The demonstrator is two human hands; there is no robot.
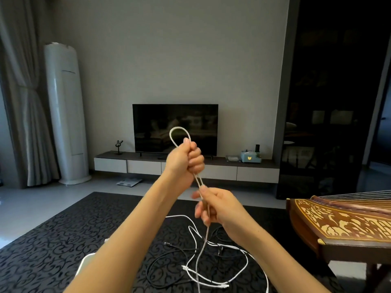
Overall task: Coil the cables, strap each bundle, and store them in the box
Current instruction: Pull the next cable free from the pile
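Over dark rug (pixel 63 240), cable (pixel 177 127) inside left grip (pixel 184 157)

A dark scroll-patterned rug (pixel 53 240) is lying on the pale floor (pixel 27 206) and carrying tangled white cables (pixel 224 246) and black cables (pixel 157 259), with a white object (pixel 84 265) sitting near them.

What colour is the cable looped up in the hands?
White, seen in the head view: the cable held by the left hand and right hand.

The head-worn camera looks forward over the rug (pixel 53 240) toward the television (pixel 175 127), left hand (pixel 184 157) and right hand (pixel 215 206) close.
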